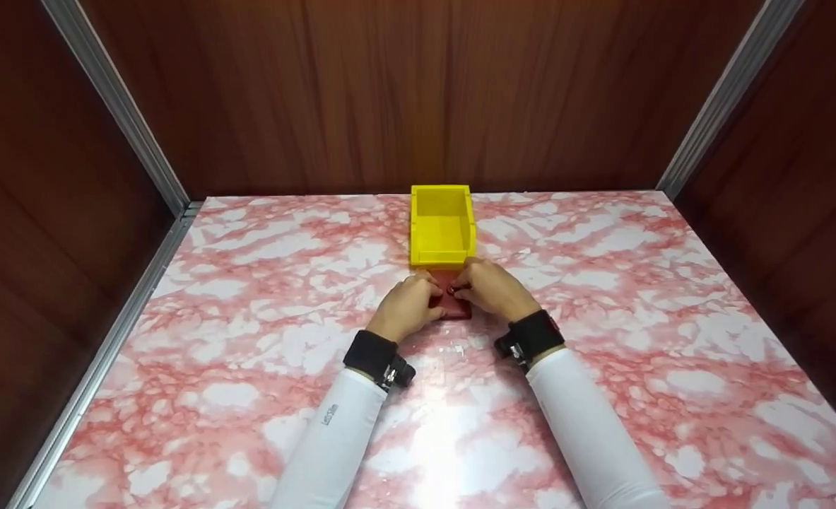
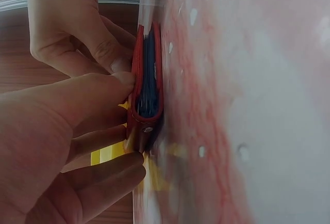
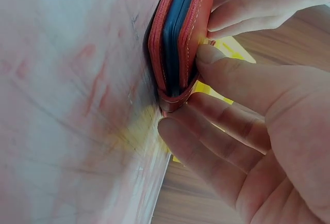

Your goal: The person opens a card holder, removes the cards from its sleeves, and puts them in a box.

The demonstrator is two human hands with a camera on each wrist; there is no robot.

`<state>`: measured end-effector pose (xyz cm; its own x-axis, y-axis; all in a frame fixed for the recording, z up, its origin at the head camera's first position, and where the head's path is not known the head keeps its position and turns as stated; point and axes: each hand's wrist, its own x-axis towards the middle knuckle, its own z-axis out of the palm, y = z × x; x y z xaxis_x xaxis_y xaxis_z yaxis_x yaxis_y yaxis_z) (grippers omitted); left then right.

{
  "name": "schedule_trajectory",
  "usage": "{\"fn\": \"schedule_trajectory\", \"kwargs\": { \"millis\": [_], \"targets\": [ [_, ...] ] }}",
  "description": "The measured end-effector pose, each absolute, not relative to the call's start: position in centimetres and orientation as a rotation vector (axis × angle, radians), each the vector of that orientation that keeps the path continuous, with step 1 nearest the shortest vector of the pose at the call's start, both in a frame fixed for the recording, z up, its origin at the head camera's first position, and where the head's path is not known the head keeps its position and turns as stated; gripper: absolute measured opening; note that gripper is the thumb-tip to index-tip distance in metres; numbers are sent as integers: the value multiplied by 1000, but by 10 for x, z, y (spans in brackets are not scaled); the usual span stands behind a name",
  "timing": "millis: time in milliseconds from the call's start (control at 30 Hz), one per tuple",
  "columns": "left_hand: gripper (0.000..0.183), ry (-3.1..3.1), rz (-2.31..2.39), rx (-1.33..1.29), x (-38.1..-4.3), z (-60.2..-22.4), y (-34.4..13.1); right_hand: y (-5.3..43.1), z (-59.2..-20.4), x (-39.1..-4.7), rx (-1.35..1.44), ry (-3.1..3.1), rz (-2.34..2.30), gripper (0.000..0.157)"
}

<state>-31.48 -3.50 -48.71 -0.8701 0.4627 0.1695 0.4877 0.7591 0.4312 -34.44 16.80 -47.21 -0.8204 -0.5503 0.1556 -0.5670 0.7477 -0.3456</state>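
Observation:
A small red card holder (image 1: 454, 309) with stitched edges and dark blue inner sleeves (image 3: 177, 33) lies folded on the table. My left hand (image 1: 407, 305) holds it from the left, the thumb on its upper cover and other fingers beside its folded end, where a small metal stud (image 2: 148, 129) shows. From the right, my right hand (image 1: 492, 290) grips it, thumb on the cover and fingers curled near the red end band (image 3: 174, 101). Fingers hide much of the cover in the head view.
Directly behind the card holder stands a yellow open-top bin (image 1: 443, 258). The table (image 1: 248, 396) has a red and white marbled surface. Brown wood-look panels (image 1: 389, 99) with metal corner strips enclose the back and both sides.

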Motion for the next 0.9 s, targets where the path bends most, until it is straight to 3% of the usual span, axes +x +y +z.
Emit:
{"fn": "schedule_trajectory", "kwargs": {
  "millis": [733,900],
  "targets": [
    [18,-2978,-770,-719,-303,-479,-38,156,-466,-330,974,-2930,464,9],
    [25,-3024,-687,-725,-300,-466,-35,150,-454,-321,935,-2977,422,11]
  ]
}}
